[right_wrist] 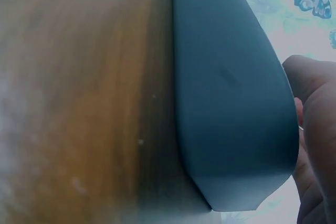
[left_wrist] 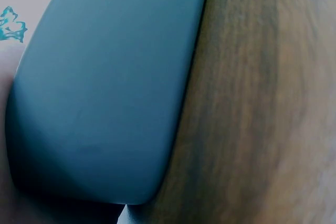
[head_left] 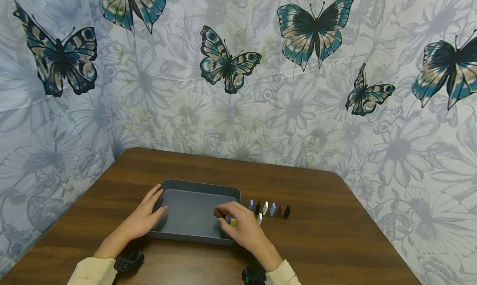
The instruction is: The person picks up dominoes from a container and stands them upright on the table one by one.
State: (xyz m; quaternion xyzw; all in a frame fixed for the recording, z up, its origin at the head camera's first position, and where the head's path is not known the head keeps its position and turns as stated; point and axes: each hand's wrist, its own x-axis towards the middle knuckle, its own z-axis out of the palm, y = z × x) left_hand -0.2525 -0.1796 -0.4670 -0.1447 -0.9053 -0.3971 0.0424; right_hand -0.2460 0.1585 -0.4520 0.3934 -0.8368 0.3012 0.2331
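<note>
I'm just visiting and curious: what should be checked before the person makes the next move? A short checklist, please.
1. Tray flat on the table: ok.
2. Left hand at the tray's left end: ok, fingers touching or very near the rim.
3. Brown block in the right hand: ok, it shows between thumb and fingertips; how firmly, I cannot tell.
4. Yellow block in hand or in tray: cannot tell, the right hand partly hides it.
5. Row of blocks right of the tray upright: ok, they appear to stand.
6. Blocks clear in the wrist views: not ok, the tray fills much of both.
</note>
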